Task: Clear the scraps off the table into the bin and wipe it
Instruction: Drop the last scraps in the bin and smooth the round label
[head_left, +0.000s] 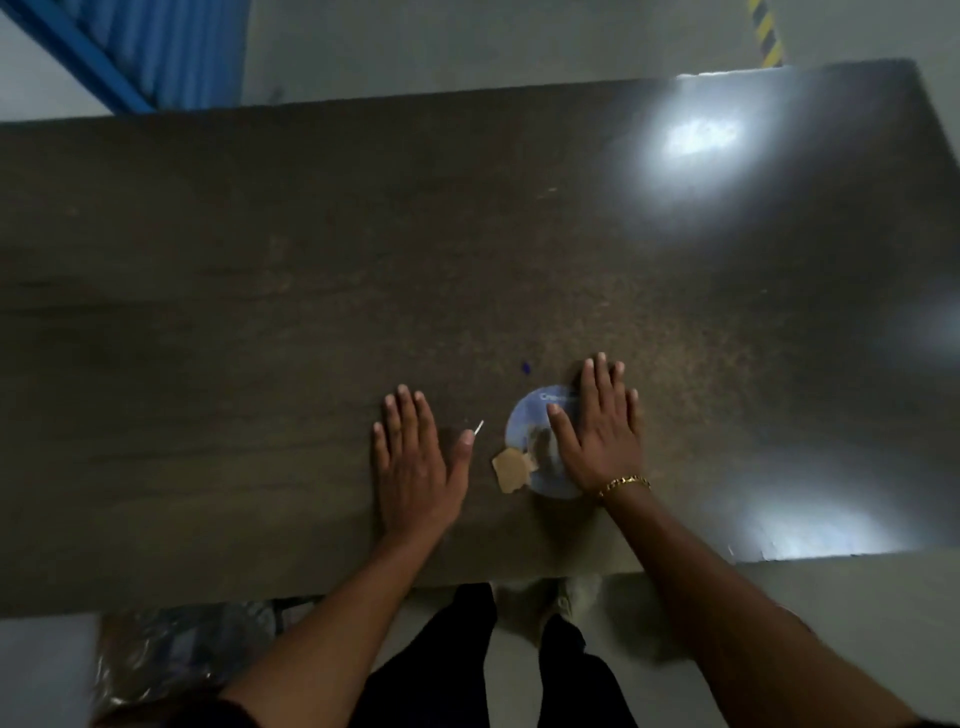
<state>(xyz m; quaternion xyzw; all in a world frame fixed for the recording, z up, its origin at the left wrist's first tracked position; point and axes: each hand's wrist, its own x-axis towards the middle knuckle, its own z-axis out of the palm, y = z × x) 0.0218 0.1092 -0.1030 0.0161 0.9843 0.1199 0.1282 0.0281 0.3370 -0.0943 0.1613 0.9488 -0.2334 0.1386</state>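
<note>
Both hands lie flat, fingers spread: right hand (597, 431) covering a round blue scrap (535, 441), left hand (415, 457) beside a tan scrap (510, 467)

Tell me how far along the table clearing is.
Early stage. Most of the dark wooden table looks bare. The right hand lies flat on a round blue paper disc; the left hand is empty. The tan cardboard scrap, white sliver, blue fleck and wiping remain.
</note>
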